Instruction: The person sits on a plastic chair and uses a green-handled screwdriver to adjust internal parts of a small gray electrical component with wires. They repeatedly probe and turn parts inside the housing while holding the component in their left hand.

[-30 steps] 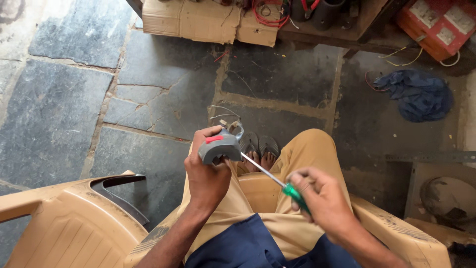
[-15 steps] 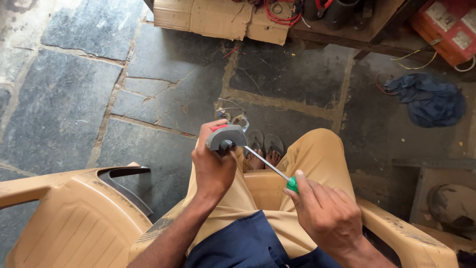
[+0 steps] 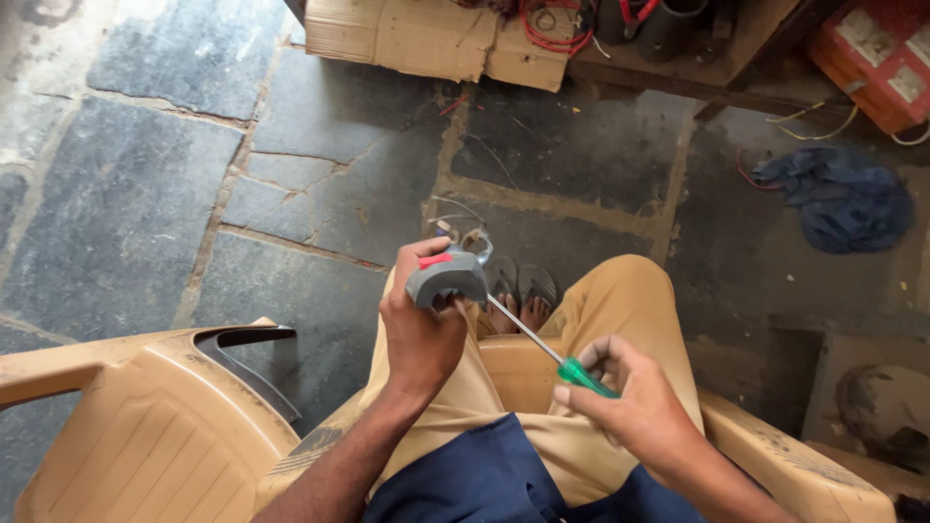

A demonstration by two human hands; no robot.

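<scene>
My left hand (image 3: 421, 334) grips a small grey electrical part (image 3: 446, 276) with a red tab on top and a metal loop at its far end, held up over my knees. My right hand (image 3: 635, 412) holds a screwdriver (image 3: 542, 346) by its green handle. The thin metal shaft runs up and left, and its tip sits against the underside of the grey part. I am seated in a tan plastic chair (image 3: 775, 455), tan trousers and blue shirt below the hands.
A second tan plastic chair (image 3: 145, 426) stands at the lower left. Stone slab floor (image 3: 145, 194) lies ahead. Cardboard boxes (image 3: 436, 39) and red wires sit at the top, a red box (image 3: 877, 63) at top right, a blue cloth (image 3: 843, 199) on the right.
Both hands have stayed together on the part and screwdriver; my right hand has shifted its grip slightly along the green handle. The camera view has drifted a little.
</scene>
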